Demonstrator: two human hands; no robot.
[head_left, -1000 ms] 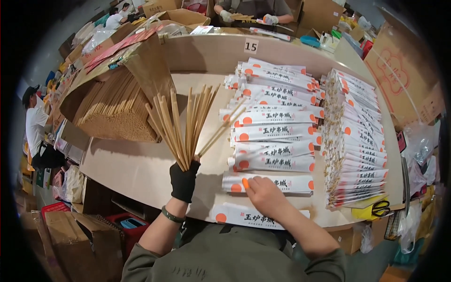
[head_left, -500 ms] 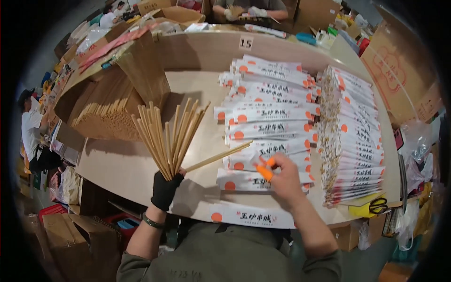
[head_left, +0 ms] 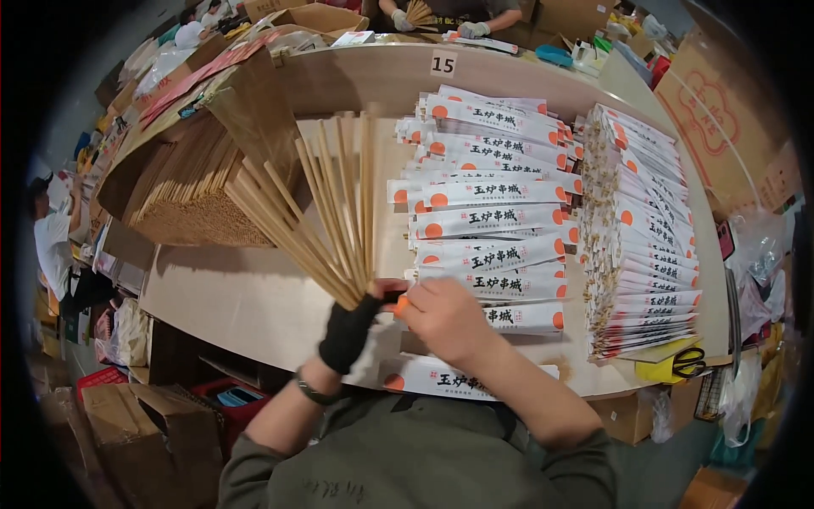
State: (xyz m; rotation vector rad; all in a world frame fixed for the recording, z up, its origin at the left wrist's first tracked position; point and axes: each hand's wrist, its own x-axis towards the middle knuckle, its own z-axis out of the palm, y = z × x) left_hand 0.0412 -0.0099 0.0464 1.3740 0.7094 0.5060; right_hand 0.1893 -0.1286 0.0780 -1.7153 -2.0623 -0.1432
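Note:
A fanned bunch of wooden chopsticks [head_left: 343, 229] stands up out of my left hand [head_left: 350, 332], which wears a black glove with bare fingertips and is closed round the lower ends. My right hand [head_left: 448, 318], with orange finger covers [head_left: 402, 305], meets the left fingertips at the right of the bunch. Its fingers are pinched together; what they hold is hidden. Below it, a white paper chopstick sleeve [head_left: 415, 377] with an orange dot lies along the table's near edge. Rows of similar sleeves [head_left: 492, 216] lie beyond my right hand.
A large brown paper bag [head_left: 254, 110] on its side holds many loose chopsticks [head_left: 191, 182] at the left. At the right lies a tall stack of sleeves [head_left: 653, 246] beside black-handled scissors [head_left: 688, 362]. Across the table's raised back panel [head_left: 365, 76], another person's gloved hands [head_left: 475, 30] hold sticks.
My right hand has moved left to meet my left hand, which has shifted right with the bunch. The chopsticks that jutted out to the right no longer show there.

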